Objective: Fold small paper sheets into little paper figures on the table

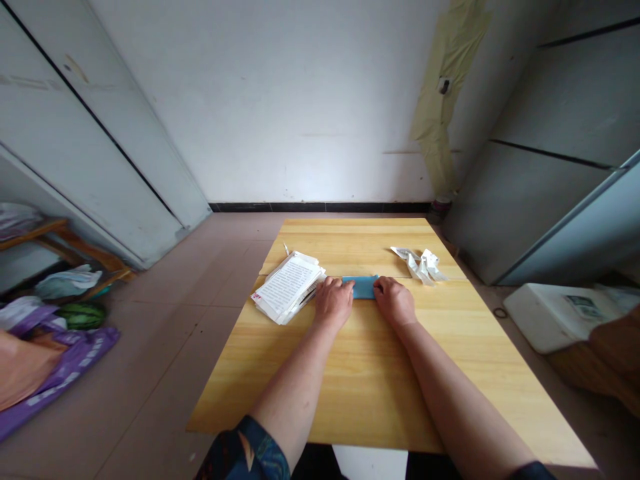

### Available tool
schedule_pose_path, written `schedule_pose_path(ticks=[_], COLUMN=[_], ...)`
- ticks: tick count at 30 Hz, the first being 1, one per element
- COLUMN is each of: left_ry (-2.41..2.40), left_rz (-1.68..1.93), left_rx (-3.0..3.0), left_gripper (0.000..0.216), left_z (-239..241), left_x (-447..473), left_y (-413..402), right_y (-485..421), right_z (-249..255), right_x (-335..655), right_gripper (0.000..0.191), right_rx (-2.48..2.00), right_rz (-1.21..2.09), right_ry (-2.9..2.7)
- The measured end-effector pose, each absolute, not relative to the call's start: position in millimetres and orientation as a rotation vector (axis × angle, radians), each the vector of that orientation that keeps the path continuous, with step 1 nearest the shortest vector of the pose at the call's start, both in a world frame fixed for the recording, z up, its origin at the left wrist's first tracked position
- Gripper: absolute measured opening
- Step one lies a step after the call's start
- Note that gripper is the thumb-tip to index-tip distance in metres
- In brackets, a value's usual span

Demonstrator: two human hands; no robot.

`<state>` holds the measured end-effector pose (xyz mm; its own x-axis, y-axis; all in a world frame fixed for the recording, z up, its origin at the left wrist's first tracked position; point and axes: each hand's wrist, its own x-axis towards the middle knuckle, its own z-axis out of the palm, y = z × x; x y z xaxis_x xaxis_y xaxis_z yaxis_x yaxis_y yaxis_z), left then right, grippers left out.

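A flat blue rectangle, apparently folded paper (pixel 365 288), lies on the wooden table (pixel 380 373) between my two hands. My left hand (pixel 334 301) is closed over its left end, fingers curled and pressed together on it. At the right end, my right hand (pixel 395 300) is closed too, with thumb and fingers pinching the edge. Both ends of the blue piece are partly hidden under my fingers. Just left of my left hand sits a stack of printed sheets (pixel 289 285), a little fanned out at its edges.
Crumpled white paper (pixel 424 265) lies at the table's back right. A thin white pen-like item (pixel 286 249) is behind the stack. Beyond the table are a white wall (pixel 310 100), a white box (pixel 560 317) on the right and a watermelon (pixel 83 315) on the left.
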<state>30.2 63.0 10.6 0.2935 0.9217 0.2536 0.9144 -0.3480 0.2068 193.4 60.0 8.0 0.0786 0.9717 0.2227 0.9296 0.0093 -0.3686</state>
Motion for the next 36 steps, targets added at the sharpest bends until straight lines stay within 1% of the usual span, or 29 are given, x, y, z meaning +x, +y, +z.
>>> schedule_pose_path(ticks=[24, 30, 36], left_ry=[1.875, 1.916, 1.948], left_rz=[0.406, 0.400, 0.382], left_rx=[2.511, 2.494, 2.495], left_gripper=[0.029, 0.032, 0.033], left_z=[7, 6, 5], left_x=[34, 37, 39], left_y=[64, 62, 61], right_y=[58, 55, 54], right_z=[15, 18, 20], right_x=[187, 185, 184], right_gripper=[0.020, 0.025, 0.024], right_rx=[-2.162, -2.174, -2.183], right_rz=[0.073, 0.075, 0.078], right_ry=[-1.997, -2.018, -2.026])
